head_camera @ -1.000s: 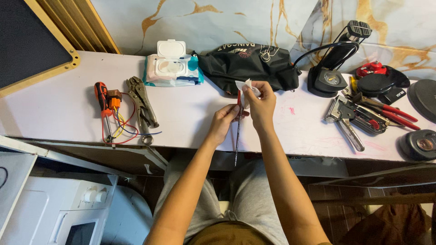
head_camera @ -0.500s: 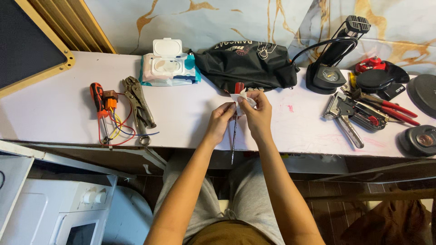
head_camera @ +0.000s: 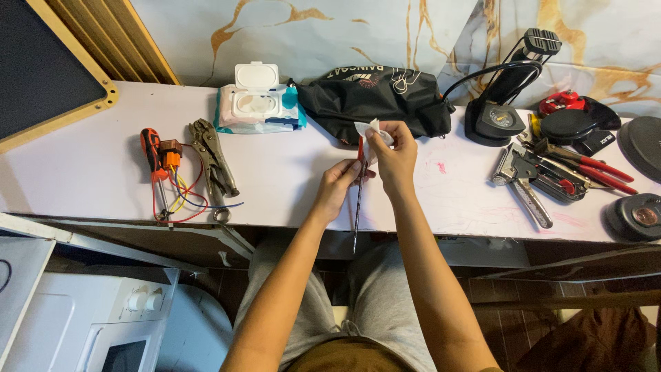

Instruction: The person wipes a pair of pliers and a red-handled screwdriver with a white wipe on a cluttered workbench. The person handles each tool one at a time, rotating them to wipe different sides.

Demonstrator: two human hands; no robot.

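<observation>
My left hand [head_camera: 339,186] pinches a long thin screwdriver [head_camera: 357,210] with a red handle, its metal shaft pointing down past the table's front edge. My right hand [head_camera: 390,157] grips a crumpled white wipe [head_camera: 370,129] around the handle end of that screwdriver. Both hands meet above the middle of the pale tabletop [head_camera: 289,179], in front of a black pouch [head_camera: 372,96]. An open pack of wet wipes [head_camera: 258,105] lies to the left of the pouch.
On the left lie a red-handled screwdriver [head_camera: 153,164], a small connector with coloured wires [head_camera: 180,187] and locking pliers [head_camera: 215,165]. On the right are a black stand [head_camera: 501,103], a staple gun [head_camera: 523,182], red-handled pliers [head_camera: 585,169] and round black discs [head_camera: 633,217]. A white appliance [head_camera: 96,324] sits below left.
My right hand with the wipe has slid along the screwdriver's handle end while my left hand keeps hold of the shaft. The view has shifted slightly.
</observation>
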